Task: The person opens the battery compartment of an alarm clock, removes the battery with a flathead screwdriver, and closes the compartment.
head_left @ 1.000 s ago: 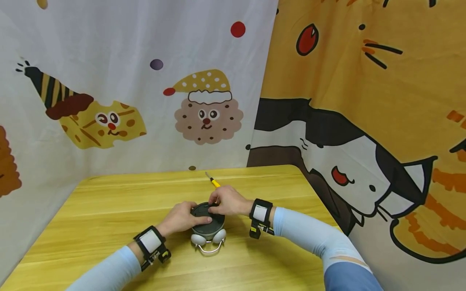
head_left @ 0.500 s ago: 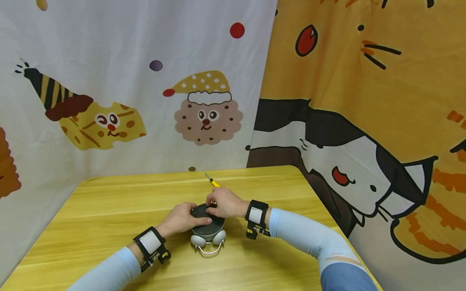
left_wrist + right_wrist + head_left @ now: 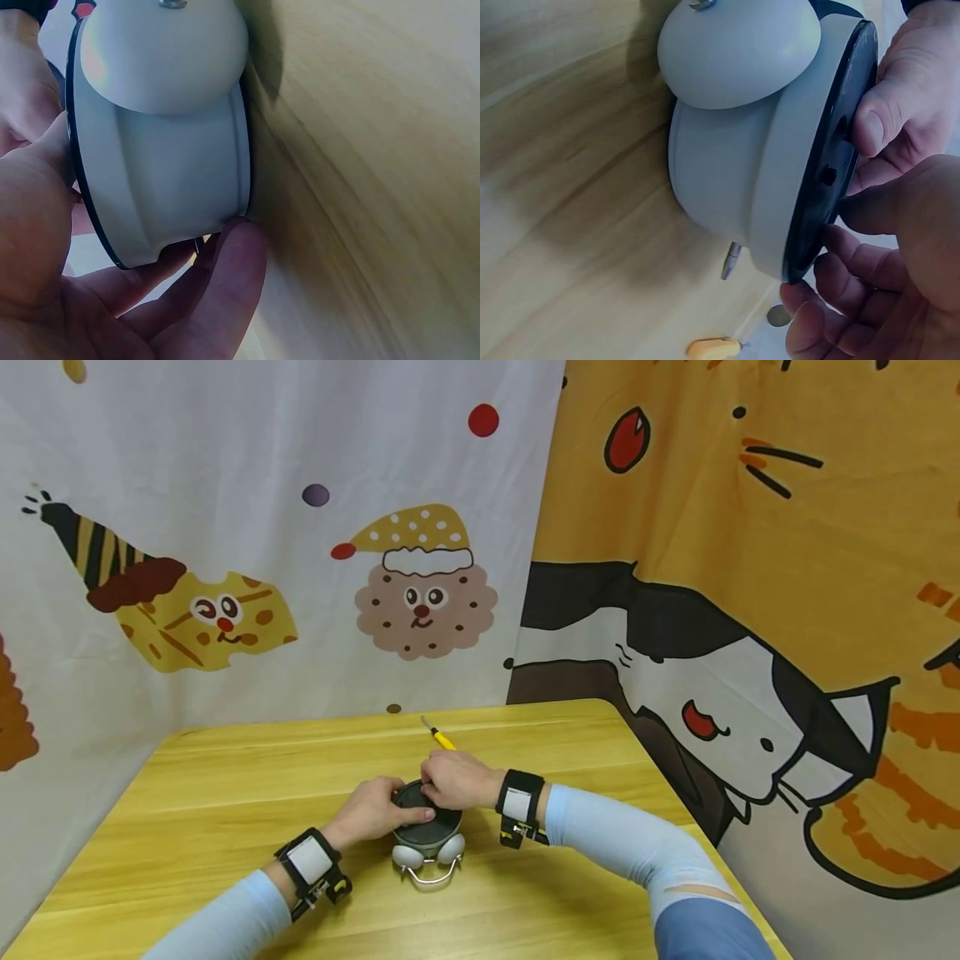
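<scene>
A curtain [image 3: 675,527] printed with cartoons hangs past the far edge of your wooden worktop [image 3: 187,810]. Your pale blue sleeves [image 3: 600,822] come in from the near side, one to the left and one to the right. Your left grip [image 3: 371,812] holds the clock [image 3: 432,835], thumb across its black back and fingers round its side. Your right grip [image 3: 457,779] is bent over the far part of that back, fingertips touching it; you cannot tell whether they pinch anything there. The clock lies back up on the worktop between your hands. A strap [image 3: 310,860] circles each wrist. The screwdriver [image 3: 441,739], yellow and black, lies just beyond your right grip, partly hidden by it. The clock's handle [image 3: 427,882] and two pale bells [image 3: 408,857] point towards you; a small metal foot [image 3: 731,262] juts from its far side.
</scene>
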The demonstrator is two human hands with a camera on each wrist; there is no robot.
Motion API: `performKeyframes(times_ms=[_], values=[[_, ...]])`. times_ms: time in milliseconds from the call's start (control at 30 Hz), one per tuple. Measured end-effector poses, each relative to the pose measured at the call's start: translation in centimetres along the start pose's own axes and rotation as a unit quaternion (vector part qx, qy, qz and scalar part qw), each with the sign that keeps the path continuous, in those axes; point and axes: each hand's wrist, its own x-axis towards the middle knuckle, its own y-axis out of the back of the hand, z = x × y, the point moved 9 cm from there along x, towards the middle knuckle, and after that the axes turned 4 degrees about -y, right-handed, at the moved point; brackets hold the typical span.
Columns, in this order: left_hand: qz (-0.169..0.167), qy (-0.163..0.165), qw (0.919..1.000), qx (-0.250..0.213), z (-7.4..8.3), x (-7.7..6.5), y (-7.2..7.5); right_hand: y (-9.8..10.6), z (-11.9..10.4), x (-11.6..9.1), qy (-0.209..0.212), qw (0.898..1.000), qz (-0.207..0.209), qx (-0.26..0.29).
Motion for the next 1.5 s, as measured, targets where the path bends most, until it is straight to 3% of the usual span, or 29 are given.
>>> performKeyframes(times_ms=[400, 1500], values=[[0.003, -0.008, 0.9999, -0.008, 0.0, -0.1, -0.1, -0.2, -0.7, 0.4, -0.016, 0.997, -0.026, -0.067], [0.005, -0.016, 0.9997, -0.015, -0.2, -0.2, -0.2, -0.5, -0.2, 1.1, -0.034, 0.998, -0.042, -0.039]])
